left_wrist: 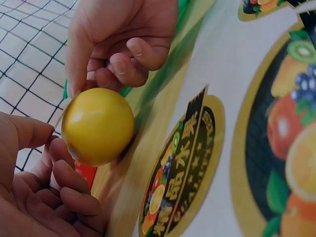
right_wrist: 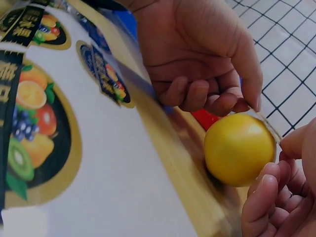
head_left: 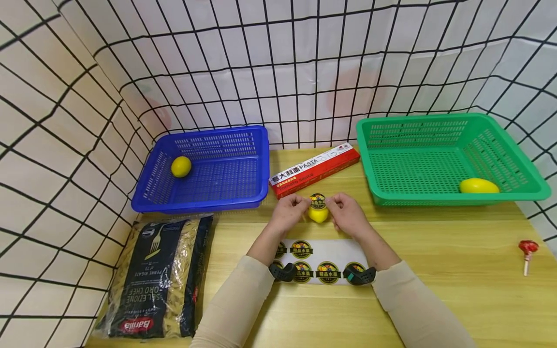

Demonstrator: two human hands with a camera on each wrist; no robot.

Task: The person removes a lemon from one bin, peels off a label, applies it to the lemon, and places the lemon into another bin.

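A yellow lemon point(head_left: 318, 216) sits on the table between the two hands. Over its far upper side is a round black-and-gold fruit sticker point(head_left: 318, 200). My left hand point(head_left: 287, 212) pinches the left edge of this sticker between thumb and forefinger, while my right hand point(head_left: 346, 213) pinches the right edge. From the left wrist, the lemon point(left_wrist: 98, 127) shows its smooth near side, and the sticker is seen nearly edge-on behind it. A white sheet of the same stickers point(head_left: 335, 246) lies under the forearms, nearer the body.
A blue basket point(head_left: 200, 205) at the left holds one lemon point(head_left: 181, 166); a green basket point(head_left: 435, 197) at the right holds another point(head_left: 478, 185). Between them lies a red-and-white pasta box point(head_left: 315, 170). A penne bag point(head_left: 156, 278) is at left, a red lollipop point(head_left: 528, 247) far right.
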